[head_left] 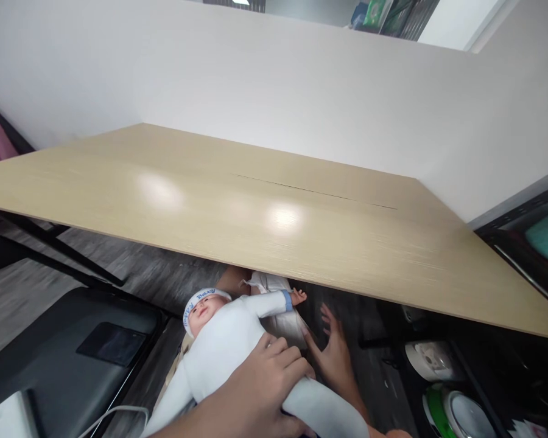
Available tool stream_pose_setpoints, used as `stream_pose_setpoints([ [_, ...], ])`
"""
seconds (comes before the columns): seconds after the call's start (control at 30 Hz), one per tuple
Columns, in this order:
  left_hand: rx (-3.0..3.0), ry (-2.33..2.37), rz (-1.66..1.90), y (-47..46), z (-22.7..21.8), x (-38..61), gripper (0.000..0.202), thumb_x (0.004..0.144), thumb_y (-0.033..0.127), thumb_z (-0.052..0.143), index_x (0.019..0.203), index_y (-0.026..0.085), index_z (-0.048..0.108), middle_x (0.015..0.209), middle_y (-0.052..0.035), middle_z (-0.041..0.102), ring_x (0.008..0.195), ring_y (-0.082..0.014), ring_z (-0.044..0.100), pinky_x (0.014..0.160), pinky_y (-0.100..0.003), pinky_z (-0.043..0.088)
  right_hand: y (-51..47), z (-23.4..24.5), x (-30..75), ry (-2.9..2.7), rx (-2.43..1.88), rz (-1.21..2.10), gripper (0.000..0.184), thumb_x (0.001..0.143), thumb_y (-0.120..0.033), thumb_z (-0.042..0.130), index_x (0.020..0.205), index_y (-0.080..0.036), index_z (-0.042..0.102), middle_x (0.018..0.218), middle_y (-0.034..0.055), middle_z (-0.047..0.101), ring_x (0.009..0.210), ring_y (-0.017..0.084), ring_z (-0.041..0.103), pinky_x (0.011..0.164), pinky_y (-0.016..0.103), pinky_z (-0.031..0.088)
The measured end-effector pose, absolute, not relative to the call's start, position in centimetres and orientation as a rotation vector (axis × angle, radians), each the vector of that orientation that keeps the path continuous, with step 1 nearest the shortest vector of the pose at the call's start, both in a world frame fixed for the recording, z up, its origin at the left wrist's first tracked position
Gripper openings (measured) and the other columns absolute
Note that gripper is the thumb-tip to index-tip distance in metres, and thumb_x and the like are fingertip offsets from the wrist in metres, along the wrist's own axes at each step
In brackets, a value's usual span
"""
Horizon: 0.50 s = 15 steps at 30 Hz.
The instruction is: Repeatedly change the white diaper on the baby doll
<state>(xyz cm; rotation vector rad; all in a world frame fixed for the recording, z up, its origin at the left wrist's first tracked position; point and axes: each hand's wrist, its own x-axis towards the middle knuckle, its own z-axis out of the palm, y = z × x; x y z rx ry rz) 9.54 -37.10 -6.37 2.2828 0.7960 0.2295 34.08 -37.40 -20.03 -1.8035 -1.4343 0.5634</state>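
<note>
A baby doll in a white suit and a white cap with blue lettering lies face up below the table's front edge. My left hand is closed over its belly and holds it. Just to the right of the doll, my right hand has its fingers spread and holds nothing. It hovers near the doll's raised arm with the blue cuff. Behind the doll's head, under the table, a piece of white cloth shows next to a patch of skin I cannot identify.
A light wooden tabletop fills the middle of the view, with a white wall behind it. A black case and a white cable lie at lower left. Dark shelves at lower right hold white bowls and a green-rimmed lid.
</note>
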Motion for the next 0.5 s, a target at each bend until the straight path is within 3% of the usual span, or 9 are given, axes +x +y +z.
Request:
stream_pose_setpoints([
  [0.1,2.321,0.697,0.216,-37.2,-6.1,9.1,0.056,0.091,0.064,0.085,0.132,0.029,0.069,0.124,-0.0024,0.077,0.116,-0.0294,0.065,0.104,-0.045,0.042,-36.9,-15.7,33.1,-1.646,-1.695,0.327,0.064,0.102,-0.049,0.069,0.160,-0.026,0.052,0.154,0.0172,0.063,0.143,0.039,0.060,0.119,0.064,0.052],
  [0.17,2.339,0.599,0.210,-37.2,-5.6,8.8,0.049,0.097,0.055,0.081,0.137,0.031,0.067,0.129,-0.0019,0.078,0.119,-0.0294,0.065,0.107,-0.045,0.041,-35.5,-13.3,31.9,-1.852,-1.562,0.324,0.053,0.104,-0.036,0.067,0.155,-0.029,0.057,0.154,0.0142,0.064,0.145,0.036,0.059,0.123,0.061,0.050],
  [0.27,2.341,0.541,0.241,-37.1,-4.8,8.5,0.037,0.107,0.044,0.070,0.141,0.031,0.065,0.135,-0.0017,0.078,0.123,-0.0287,0.065,0.113,-0.046,0.041,-32.3,-11.3,29.4,-2.191,-1.390,0.429,0.055,0.100,-0.026,0.070,0.153,-0.027,0.060,0.154,0.0129,0.066,0.146,0.034,0.058,0.127,0.059,0.044],
  [0.4,2.318,0.511,0.367,-37.7,-5.6,7.2,0.038,0.112,0.034,0.061,0.151,0.034,0.059,0.146,-0.0017,0.076,0.134,-0.0264,0.064,0.128,-0.046,0.037,-29.0,-10.1,26.1,-2.488,-1.386,0.543,0.035,0.098,-0.030,0.074,0.132,-0.020,0.070,0.125,0.0111,0.076,0.119,0.031,0.070,0.111,0.050,0.052],
  [0.5,2.294,0.614,0.624,-40.5,-8.8,3.3,0.043,0.107,0.033,0.064,0.150,0.038,0.061,0.145,-0.0037,0.077,0.139,-0.0287,0.067,0.133,-0.051,0.038,-28.7,-8.8,24.4,-2.587,-1.289,0.530,0.018,0.099,-0.030,0.073,0.115,-0.020,0.071,0.113,0.0085,0.074,0.108,0.028,0.068,0.099,0.042,0.053],
])
